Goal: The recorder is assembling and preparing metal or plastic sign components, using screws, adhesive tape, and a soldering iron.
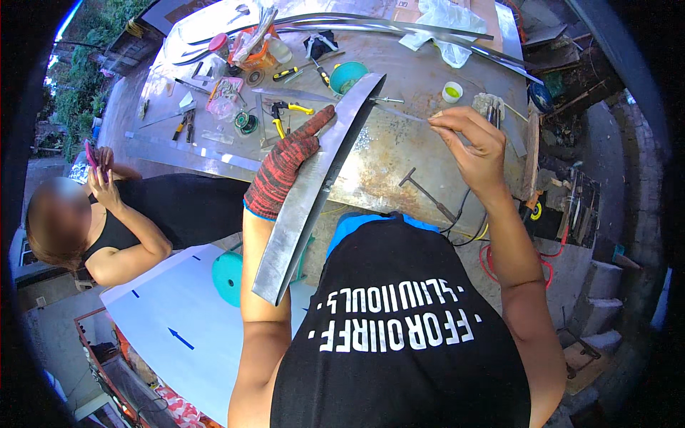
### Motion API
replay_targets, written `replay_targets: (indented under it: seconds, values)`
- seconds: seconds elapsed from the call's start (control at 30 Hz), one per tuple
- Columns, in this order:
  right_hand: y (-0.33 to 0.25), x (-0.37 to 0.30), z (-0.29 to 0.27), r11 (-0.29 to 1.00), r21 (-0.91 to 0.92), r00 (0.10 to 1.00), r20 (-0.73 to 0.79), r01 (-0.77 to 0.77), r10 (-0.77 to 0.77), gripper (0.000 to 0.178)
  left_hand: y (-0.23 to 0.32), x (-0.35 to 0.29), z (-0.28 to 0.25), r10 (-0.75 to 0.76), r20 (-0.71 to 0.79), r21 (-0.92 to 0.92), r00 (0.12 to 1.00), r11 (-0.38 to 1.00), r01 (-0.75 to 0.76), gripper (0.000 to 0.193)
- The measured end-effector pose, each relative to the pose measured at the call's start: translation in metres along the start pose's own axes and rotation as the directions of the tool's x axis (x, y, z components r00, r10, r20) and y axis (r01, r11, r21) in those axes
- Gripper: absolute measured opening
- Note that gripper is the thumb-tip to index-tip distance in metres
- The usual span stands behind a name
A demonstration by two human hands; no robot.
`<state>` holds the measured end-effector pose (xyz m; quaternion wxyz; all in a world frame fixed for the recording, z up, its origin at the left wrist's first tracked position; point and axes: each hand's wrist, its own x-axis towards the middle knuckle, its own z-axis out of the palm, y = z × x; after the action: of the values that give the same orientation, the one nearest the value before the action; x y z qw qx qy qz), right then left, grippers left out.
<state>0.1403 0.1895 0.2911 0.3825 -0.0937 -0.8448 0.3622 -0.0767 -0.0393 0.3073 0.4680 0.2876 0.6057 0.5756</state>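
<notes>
A long, tapered piece of curved sheet metal (pixel 314 192) slants up in front of me, over my left forearm. My left hand (pixel 284 171), in a red and black knitted glove, grips its left side, with the index finger stretched along the metal. To the right, my bare right hand (pixel 467 146) pinches the end of a thin, pale strip (pixel 407 114). The strip reaches toward the upper edge of the sheet metal; whether they touch, I cannot tell. A small metal rod (pixel 387 100) sticks out beside that edge.
Yellow-handled snips (pixel 289 108), a teal bowl (pixel 348 75), a T-shaped tool (pixel 428 192) and a small white cup (pixel 452 91) lie on the metal worktable (pixel 371 178). Long metal strips (pixel 385 25) lie across its far side. A person (pixel 135 221) with a phone stands at left.
</notes>
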Motion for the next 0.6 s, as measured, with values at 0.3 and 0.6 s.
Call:
replay_targets:
  seconds: [0.3,0.6]
  values:
    - [0.005,0.0,-0.004,1.0,0.014,1.0,-0.026,-0.012,0.013,0.018,0.0,0.001,-0.002,0.014,0.022,0.03,1.0,0.999,-0.015,0.061]
    - [0.014,0.004,-0.005,0.999,0.023,1.0,-0.008,-0.024,0.024,0.017,0.004,0.003,0.006,-0.017,-0.028,0.089,0.999,0.996,0.019,0.072]
